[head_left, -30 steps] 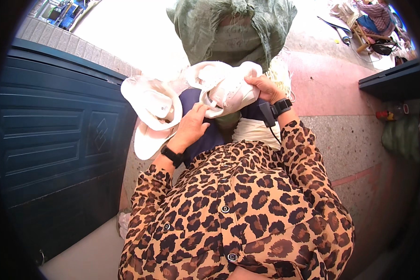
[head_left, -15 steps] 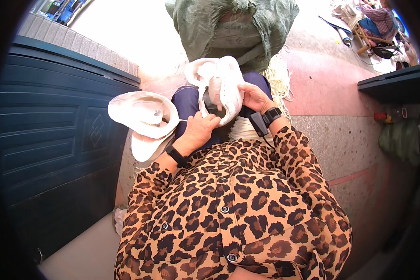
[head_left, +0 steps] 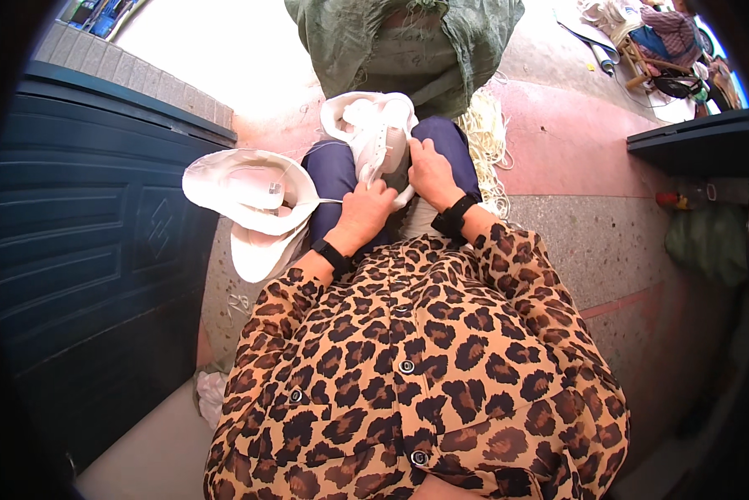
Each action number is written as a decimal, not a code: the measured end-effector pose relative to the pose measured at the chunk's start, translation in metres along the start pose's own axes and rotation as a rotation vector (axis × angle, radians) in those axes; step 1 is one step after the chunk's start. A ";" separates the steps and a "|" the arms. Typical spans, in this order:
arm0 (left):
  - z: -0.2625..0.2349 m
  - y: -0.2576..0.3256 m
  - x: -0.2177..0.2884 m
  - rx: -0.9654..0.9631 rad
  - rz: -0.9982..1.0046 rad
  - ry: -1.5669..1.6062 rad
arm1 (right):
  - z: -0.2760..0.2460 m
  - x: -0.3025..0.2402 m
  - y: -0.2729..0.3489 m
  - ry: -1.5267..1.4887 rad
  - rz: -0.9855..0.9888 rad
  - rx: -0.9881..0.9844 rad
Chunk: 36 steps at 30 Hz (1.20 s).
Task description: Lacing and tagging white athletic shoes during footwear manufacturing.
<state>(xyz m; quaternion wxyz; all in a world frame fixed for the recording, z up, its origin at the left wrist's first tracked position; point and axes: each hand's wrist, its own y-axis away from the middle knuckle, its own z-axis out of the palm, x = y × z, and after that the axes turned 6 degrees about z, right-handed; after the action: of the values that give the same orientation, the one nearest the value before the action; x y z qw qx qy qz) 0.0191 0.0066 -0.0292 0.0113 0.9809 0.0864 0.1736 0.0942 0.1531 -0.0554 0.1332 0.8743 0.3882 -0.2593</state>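
Observation:
On my lap, between my dark trouser legs, rests a white shoe upper (head_left: 373, 125) with its opening showing. My left hand (head_left: 364, 212) has its fingers closed on the near left edge of it. With thumb and fingers pinched, my right hand (head_left: 431, 173) grips its right edge. What lies right under the left fingertips is hidden. Beside my left leg hang more white shoe uppers (head_left: 212, 179), one partly over another, with a pale strand running from them towards my left hand.
A large green woven sack (head_left: 349, 50) stands in front of my knees. Loose pale cord (head_left: 484, 137) lies right of my leg. Dark blue panelled doors (head_left: 66, 217) close in on the left; another dark panel (head_left: 683, 137) juts in at right. A green bag (head_left: 708, 242) lies below it.
My right hand has turned, its back now facing up, and closed on the shoe upper's right edge. The upper has tilted and its side has folded inward. The view has shifted slightly.

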 end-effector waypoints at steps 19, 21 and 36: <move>0.009 -0.034 -0.021 0.171 -0.477 0.160 | 0.003 0.014 -0.005 -0.122 -0.054 0.106; 0.005 -0.032 -0.030 0.151 -0.442 0.150 | 0.004 0.010 -0.003 -0.148 -0.069 0.063; 0.020 -0.050 0.001 0.353 -1.159 2.126 | -0.005 -0.004 -0.017 -0.148 -0.064 -0.013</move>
<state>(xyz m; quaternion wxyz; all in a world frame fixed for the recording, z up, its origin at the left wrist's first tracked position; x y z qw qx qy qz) 0.0185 0.0566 -0.0498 -0.1224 0.1551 0.4989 0.8438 0.0808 0.1638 -0.0497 0.1588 0.8390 0.4065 -0.3250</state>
